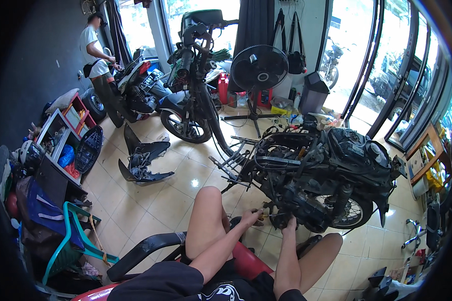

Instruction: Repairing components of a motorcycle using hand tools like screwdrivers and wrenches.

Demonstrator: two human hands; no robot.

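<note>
A partly stripped black motorcycle (306, 165) stands in front of me, its frame and engine exposed. My left hand (251, 217) is closed around what looks like a screwdriver (261, 212) with a yellowish handle. The thin shaft points right, toward the lower side of the engine (306, 210). Against that same dark part rests my right hand (290, 222); its fingers are largely hidden by the engine, so their grip does not show. Both hands are small in the picture, and the exact spot the tool meets is hard to make out.
Under me is a red seat (251, 261). Black fairing parts (143, 155) lie on the tiles at the left, near a teal plastic chair (80, 241). A black fan (259, 70) and another motorcycle (191, 110) stand behind. A person (96, 55) stands at the back left.
</note>
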